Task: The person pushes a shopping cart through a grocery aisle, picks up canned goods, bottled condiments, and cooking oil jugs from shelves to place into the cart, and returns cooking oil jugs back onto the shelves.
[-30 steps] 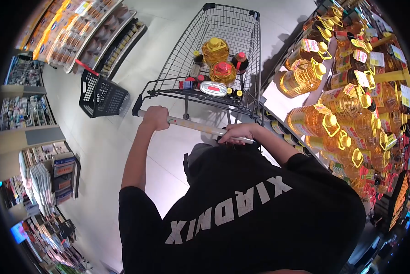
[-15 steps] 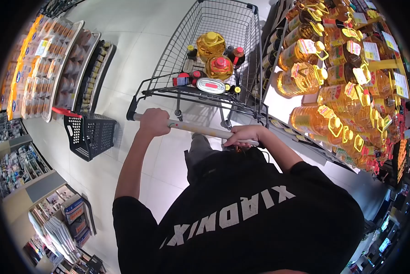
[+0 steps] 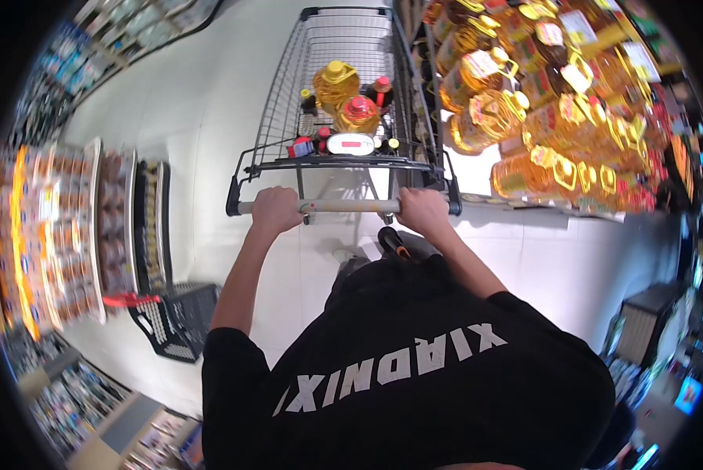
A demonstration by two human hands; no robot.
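Observation:
My left hand (image 3: pixel 278 210) is wrapped around the left part of a shopping cart's handlebar (image 3: pixel 347 206). Toward the other end of the same bar, my right hand (image 3: pixel 423 211) grips it too. The wire shopping cart (image 3: pixel 350 164) stands straight ahead of my body. Inside it are a large oil jug with a yellow cap (image 3: pixel 337 86) and another with a red cap (image 3: pixel 357 117). Around them are a dark bottle with a red cap (image 3: pixel 380 94), a small dark bottle with a yellow cap (image 3: pixel 308 103) and a few smaller items. A white oval plate (image 3: pixel 351 144) sits behind the bar.
Close along the cart's right side is a display of stacked oil jugs (image 3: pixel 486 121). To the left stand a shelf of packaged goods (image 3: pixel 65 235) and a dark shopping basket with a red handle (image 3: pixel 181 321). Pale tiled floor (image 3: pixel 210 133) runs between the displays.
The cart now points more directly ahead and its handlebar looks level. My right hand has closed more fully around the bar. The left shelf and basket have shifted lower in view.

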